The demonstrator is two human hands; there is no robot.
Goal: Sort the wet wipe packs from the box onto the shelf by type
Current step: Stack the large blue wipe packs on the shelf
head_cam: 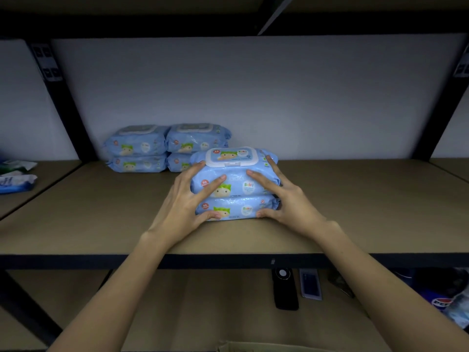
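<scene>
A brown board shelf [355,199] on a dark metal rack runs across the view, with a pale wall behind it and a second board level below. On the shelf, near its middle, stands a stack of two blue baby wipe packs [234,185], the upper one showing its white flip lid [231,156]. Just behind and to the left, against the wall, sit four more blue baby wipe packs [165,148] of the same print, two stacks side by side. Packs of another kind [16,174] lie on the neighbouring shelf at far left. These packs look soft and moist-heavy, wrapped in glossy film that is likely slippery and gives under pressure, so the stack is best taken from both short ends at once, pressed inward, not lifted by the lid. The left hand [187,199] has its fingers spread and fairly straight against the stack's left end and front, thumb low on the bottom pack. The right hand [284,196] mirrors it on the right end, fingers splayed across the upper pack and thumb at the lower one. Both hands press flat on the stack and do not curl round it. On the lower level lie a black handset [284,288] and a small grey device [310,284]; a cardboard edge [253,346] shows at the bottom.
</scene>
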